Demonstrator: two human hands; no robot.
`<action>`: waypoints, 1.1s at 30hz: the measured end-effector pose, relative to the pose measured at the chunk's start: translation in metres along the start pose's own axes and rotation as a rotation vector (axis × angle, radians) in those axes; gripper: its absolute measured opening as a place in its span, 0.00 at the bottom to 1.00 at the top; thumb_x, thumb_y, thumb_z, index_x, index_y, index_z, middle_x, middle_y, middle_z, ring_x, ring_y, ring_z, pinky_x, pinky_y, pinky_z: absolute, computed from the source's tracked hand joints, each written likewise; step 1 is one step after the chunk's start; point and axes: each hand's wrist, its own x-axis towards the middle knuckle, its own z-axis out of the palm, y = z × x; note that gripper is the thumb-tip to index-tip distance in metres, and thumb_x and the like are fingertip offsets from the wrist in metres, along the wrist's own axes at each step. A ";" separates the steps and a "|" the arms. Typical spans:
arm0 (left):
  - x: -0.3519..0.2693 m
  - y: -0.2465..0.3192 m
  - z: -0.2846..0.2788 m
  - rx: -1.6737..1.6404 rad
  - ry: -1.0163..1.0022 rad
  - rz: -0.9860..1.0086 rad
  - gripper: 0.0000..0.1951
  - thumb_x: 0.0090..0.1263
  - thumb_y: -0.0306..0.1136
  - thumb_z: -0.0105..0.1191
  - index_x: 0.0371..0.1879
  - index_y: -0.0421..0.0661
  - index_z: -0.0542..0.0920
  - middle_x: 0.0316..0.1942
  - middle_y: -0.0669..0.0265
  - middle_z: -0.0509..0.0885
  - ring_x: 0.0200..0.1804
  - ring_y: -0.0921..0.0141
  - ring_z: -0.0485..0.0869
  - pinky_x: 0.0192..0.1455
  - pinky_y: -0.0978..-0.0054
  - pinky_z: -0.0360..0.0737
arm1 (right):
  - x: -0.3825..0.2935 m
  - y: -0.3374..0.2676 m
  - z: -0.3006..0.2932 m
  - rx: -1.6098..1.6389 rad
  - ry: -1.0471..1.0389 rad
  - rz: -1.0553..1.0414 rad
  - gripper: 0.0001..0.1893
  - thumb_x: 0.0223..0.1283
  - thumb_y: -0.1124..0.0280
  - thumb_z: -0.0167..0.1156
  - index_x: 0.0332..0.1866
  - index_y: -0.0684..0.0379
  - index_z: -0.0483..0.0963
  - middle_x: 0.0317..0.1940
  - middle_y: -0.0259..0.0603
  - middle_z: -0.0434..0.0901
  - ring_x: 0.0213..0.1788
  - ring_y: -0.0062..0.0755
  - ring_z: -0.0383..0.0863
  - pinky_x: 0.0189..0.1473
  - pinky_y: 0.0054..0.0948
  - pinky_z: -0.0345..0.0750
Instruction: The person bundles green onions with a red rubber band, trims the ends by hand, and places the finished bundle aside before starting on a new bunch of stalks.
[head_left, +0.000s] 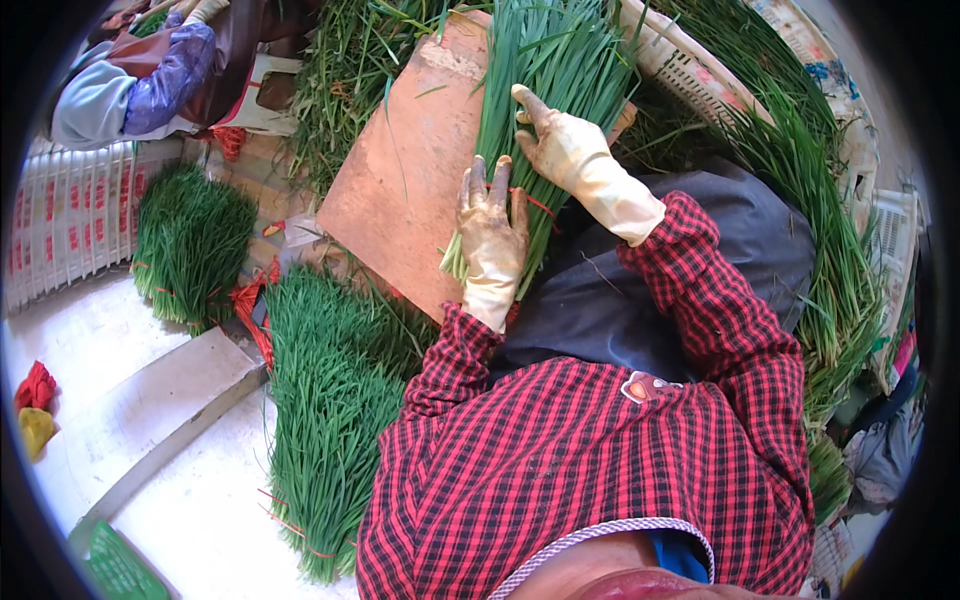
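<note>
A bundle of long green leaves, probably garlic chives (559, 67), lies over a reddish-brown board (412, 150) with its pale stem ends towards me. A red tie crosses the bundle near those ends. My left hand (493, 232), in a soiled cream rubber glove, rests flat on the stems beside the tie, fingers pointing away from me. My right hand (562, 142), gloved alike, is over the right side of the bundle with its index finger extended across the leaves. Whether its other fingers grip any leaves cannot be told.
Tied green bundles (330, 420) stand at left, with another group (195, 240) beside a white plastic crate (75, 210). Loose leaves (817, 225) fill a basket at right. A low ledge (172, 405) crosses the pale floor. At upper left, another person's sleeved arm (169, 82) shows.
</note>
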 end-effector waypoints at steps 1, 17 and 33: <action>0.000 -0.001 0.001 0.011 -0.005 0.006 0.22 0.73 0.37 0.52 0.64 0.46 0.74 0.65 0.43 0.71 0.65 0.46 0.71 0.69 0.54 0.69 | -0.003 -0.004 -0.003 -0.006 -0.050 0.031 0.35 0.63 0.63 0.61 0.74 0.47 0.57 0.48 0.40 0.85 0.49 0.46 0.85 0.49 0.40 0.81; 0.007 -0.003 -0.007 -0.275 -0.037 -0.202 0.27 0.73 0.30 0.51 0.69 0.37 0.63 0.66 0.43 0.72 0.67 0.49 0.72 0.67 0.60 0.72 | -0.040 -0.015 0.020 -0.021 0.176 -0.061 0.12 0.62 0.61 0.63 0.48 0.51 0.79 0.33 0.44 0.85 0.35 0.46 0.86 0.36 0.39 0.82; -0.007 -0.004 0.008 -0.304 -0.026 -0.219 0.39 0.59 0.13 0.55 0.73 0.43 0.61 0.69 0.51 0.70 0.69 0.54 0.71 0.69 0.63 0.71 | -0.052 -0.007 -0.011 0.951 -0.476 0.402 0.09 0.65 0.68 0.61 0.37 0.63 0.81 0.25 0.33 0.81 0.18 0.18 0.76 0.24 0.22 0.76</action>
